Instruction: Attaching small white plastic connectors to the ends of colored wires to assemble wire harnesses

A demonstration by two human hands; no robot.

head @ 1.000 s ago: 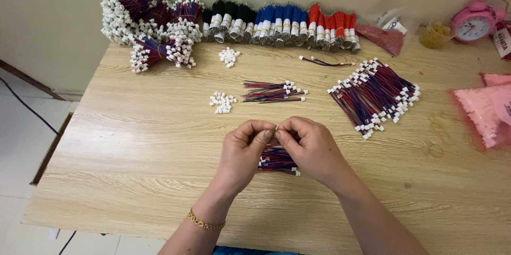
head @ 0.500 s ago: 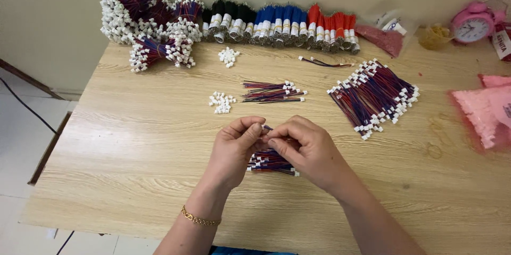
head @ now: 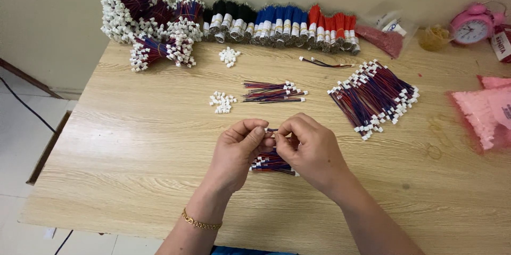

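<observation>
Wire lead [head: 272,130], red and blue, pinched between the fingertips of left hand [head: 238,151] and right hand [head: 308,148] above the wooden table [head: 133,143]. Both hands are closed on it; whether a connector is fitted cannot be told. Beneath them lies a small wire bundle [head: 270,162]. Farther off: loose white connectors [head: 222,101], a fanned bundle [head: 274,91], and a larger finished bundle [head: 374,98].

I see red-blue wire bundle [head: 271,162] with white plugs; pink clock [head: 472,25] at table's [head: 133,143] far right corner; table pale woodgrain.
</observation>
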